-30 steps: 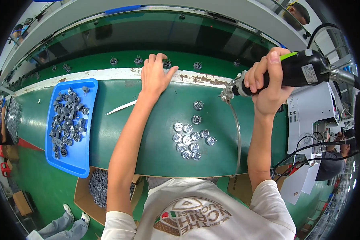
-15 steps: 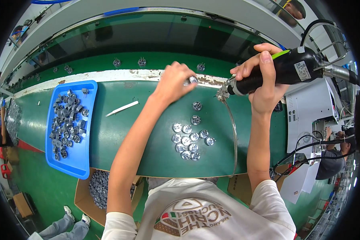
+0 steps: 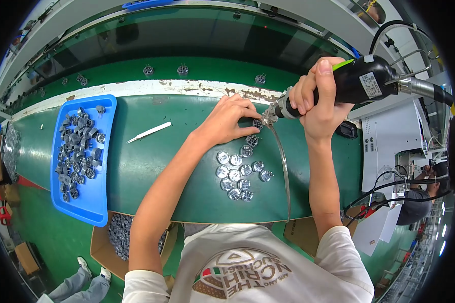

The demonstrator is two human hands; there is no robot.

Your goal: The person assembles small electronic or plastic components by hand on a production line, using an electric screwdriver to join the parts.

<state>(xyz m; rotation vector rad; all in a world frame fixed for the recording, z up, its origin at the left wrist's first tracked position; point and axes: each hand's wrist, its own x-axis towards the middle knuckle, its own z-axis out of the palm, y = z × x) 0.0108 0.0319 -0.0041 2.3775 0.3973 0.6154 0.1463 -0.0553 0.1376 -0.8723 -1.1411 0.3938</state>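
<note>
My right hand (image 3: 322,96) is wrapped round a black power screwdriver (image 3: 359,83) with a green lever. A clear tube (image 3: 284,166) hangs from its nose. My left hand (image 3: 227,120) pinches a small round grey part (image 3: 258,123) against the green bench, right under the tool's tip; the fingers partly hide it. Just below lies another round part (image 3: 252,140), and nearer me several more, with shiny tops, form a loose cluster (image 3: 234,175).
A blue tray (image 3: 107,166) of grey parts stands at the left, beside white tweezers (image 3: 149,132). Beyond a white ledge (image 3: 136,89), a green conveyor (image 3: 212,76) carries several parts. A white machine (image 3: 389,136) is at right; a cardboard box (image 3: 100,247) of parts sits below.
My left hand has lowered the round part from near the ledge onto the bench. My right hand has brought the screwdriver left, its tip now at that part.
</note>
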